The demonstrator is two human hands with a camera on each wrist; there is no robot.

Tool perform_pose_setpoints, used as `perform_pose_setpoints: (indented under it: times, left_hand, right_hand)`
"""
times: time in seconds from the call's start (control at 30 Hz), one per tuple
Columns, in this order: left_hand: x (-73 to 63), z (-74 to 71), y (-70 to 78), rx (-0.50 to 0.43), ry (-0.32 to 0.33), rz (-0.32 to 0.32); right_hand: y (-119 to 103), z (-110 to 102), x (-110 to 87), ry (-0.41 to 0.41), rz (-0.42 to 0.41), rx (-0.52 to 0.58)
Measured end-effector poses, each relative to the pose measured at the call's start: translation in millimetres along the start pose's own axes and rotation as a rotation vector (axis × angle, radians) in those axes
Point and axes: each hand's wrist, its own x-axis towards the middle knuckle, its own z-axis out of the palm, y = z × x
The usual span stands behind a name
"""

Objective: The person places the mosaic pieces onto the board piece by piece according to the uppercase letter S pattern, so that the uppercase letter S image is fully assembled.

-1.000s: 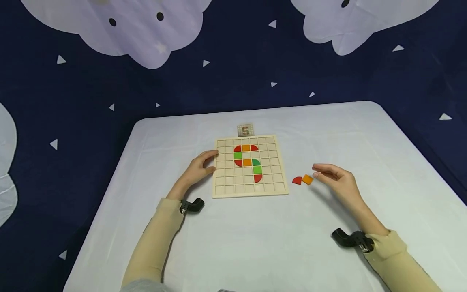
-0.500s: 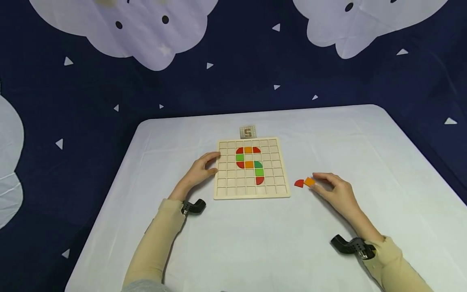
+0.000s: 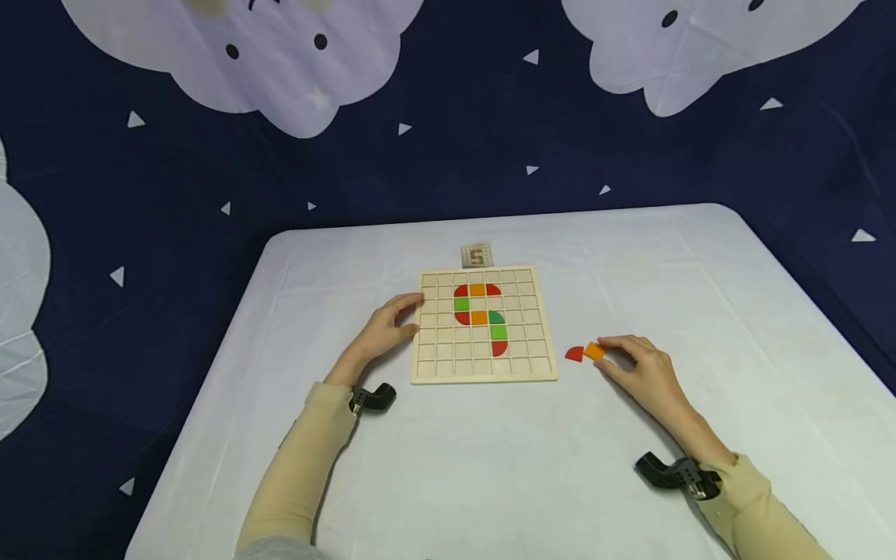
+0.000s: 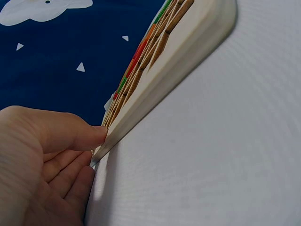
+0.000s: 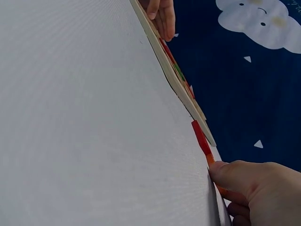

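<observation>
A wooden grid board [image 3: 437,369] bears red, orange and green tiles laid in a curving S-like figure. At its left edge my left hand [image 3: 381,330] touches the rim with the thumb and fingers apart; the left wrist view has the thumb [image 4: 89,136] against that rim. To the right of the board, my right hand [image 3: 651,373] pinches an orange square tile [image 3: 593,351] between thumb and fingers. Just left of that tile a red quarter-round tile [image 3: 575,354] lies on the table. In the right wrist view, the thumb partly hides the orange tile [image 5: 210,158].
A small card [image 3: 477,255] with an S pattern on a grid lies behind the board's far edge. White cloth covers the table [image 3: 490,467]. Behind it hangs a dark blue backdrop [image 3: 462,171] with clouds and triangles.
The right hand has come down to the orange tile, and its thumb and fingers have closed on the tile's edges. The left hand stays at the board's rim. The head view has shifted slightly.
</observation>
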Motion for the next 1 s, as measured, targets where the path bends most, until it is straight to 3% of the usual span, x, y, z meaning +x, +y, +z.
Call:
perform_pose_setpoints:
  times: [0.23,0.37,0.63,0.8,1.0]
  left_hand:
    - [0.0,-0.7,1.5,0.006,0.001,-0.007]
    - [-1.8,1.1,0.6,-0.005,-0.008,-0.008]
    - [-2.7,0.4,0.6,0.01,-0.003,0.005]
    - [-3.0,-0.1,0.4,0.009,0.0,0.011]
    - [-2.7,0.8,1.7,0.01,-0.006,0.014]
  right_hand:
    - [-2,-2,4.5,0.047,0.001,0.032]
    - [-8,-7,12.7,0.035,0.022,0.07]
    - [-23,-12,58.6,0.026,0.006,0.106]
    - [-32,-1,84.7,-0.004,0.011,0.163]
    - [-50,23,100.2,-0.074,0.024,0.264]
